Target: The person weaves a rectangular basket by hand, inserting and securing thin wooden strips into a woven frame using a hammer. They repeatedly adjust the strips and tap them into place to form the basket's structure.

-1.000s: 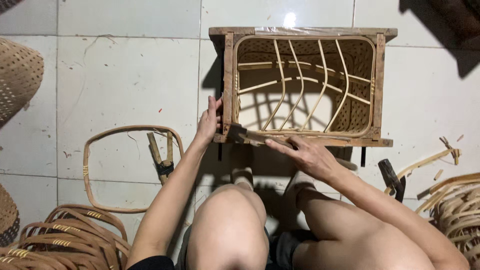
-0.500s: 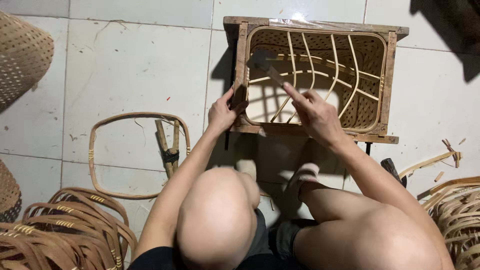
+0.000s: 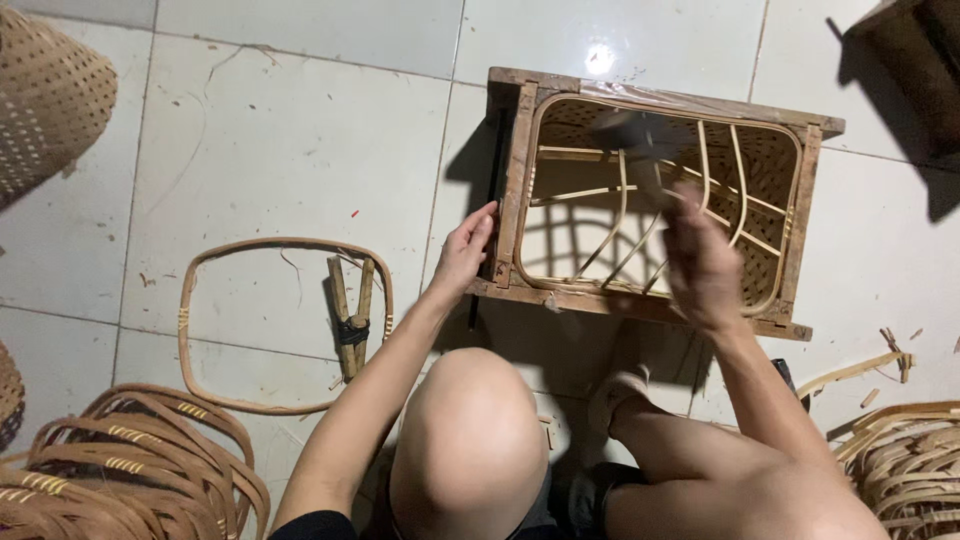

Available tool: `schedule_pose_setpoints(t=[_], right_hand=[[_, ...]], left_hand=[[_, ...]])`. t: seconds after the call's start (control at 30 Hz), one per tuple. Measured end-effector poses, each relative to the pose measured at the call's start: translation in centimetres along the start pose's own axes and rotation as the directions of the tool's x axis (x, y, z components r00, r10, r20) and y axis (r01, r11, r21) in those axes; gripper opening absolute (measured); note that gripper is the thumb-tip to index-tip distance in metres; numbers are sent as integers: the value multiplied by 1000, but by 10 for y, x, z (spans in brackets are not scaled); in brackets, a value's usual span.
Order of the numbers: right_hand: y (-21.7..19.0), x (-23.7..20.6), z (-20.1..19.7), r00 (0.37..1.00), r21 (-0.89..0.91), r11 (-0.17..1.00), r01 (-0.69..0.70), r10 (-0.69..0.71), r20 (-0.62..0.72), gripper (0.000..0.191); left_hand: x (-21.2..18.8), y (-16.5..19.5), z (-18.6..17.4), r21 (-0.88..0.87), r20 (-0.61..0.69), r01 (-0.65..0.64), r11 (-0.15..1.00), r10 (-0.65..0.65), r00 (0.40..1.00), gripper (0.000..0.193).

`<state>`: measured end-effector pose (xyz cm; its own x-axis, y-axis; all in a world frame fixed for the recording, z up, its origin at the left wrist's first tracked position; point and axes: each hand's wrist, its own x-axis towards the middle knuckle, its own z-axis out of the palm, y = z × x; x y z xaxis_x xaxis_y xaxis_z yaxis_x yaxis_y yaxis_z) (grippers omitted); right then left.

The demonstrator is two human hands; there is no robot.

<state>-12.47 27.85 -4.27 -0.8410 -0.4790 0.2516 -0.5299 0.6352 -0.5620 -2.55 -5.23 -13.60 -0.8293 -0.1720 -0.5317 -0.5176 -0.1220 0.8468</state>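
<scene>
One cam only, head-worn, looked nearly straight down from above the seated person at close range. View took in knees at bottom edge, both forearms reaching fwd, tiled floor (image 3: 270, 130) ahead. Top of pic = away from body. No 2nd view to overlap.

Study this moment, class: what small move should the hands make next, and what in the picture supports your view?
Probably bring the hammer down onto the far rim of the wooden frame. The right hand grips its handle, blurred, with the head raised above the frame's far edge. The left hand braces the frame's left side, so it should hold firm. The rattan hoop sits inside the frame there.
</scene>
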Motion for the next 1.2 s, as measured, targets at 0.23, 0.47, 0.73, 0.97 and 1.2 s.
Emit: schedule_pose_setpoints(t=[0.23, 0.47, 0.73, 0.97, 1.2], right_hand=[[73, -56, -35, 816, 194, 885, -424, 466, -342, 39], [110, -95, -32, 745, 426, 832, -355, 527, -408, 29], [102, -90, -35, 598, 647, 630, -429, 735, -319, 29], [105, -98, -31, 678, 487, 750, -448, 640, -363, 32], [105, -100, -27, 696, 476, 764, -435, 621, -360, 30]], left_hand=[[-1, -9, 7, -45, 18, -98, 994, 98, 995, 63], [-16, 10, 9, 291, 6, -110, 950, 113, 994, 95], [-12, 5, 16, 426, -50, -77, 901, 109, 993, 91], [24, 5, 26, 636, -133, -35, 771, 154, 979, 89], [5, 33, 10, 580, -71, 270, 768, -283, 956, 90]])
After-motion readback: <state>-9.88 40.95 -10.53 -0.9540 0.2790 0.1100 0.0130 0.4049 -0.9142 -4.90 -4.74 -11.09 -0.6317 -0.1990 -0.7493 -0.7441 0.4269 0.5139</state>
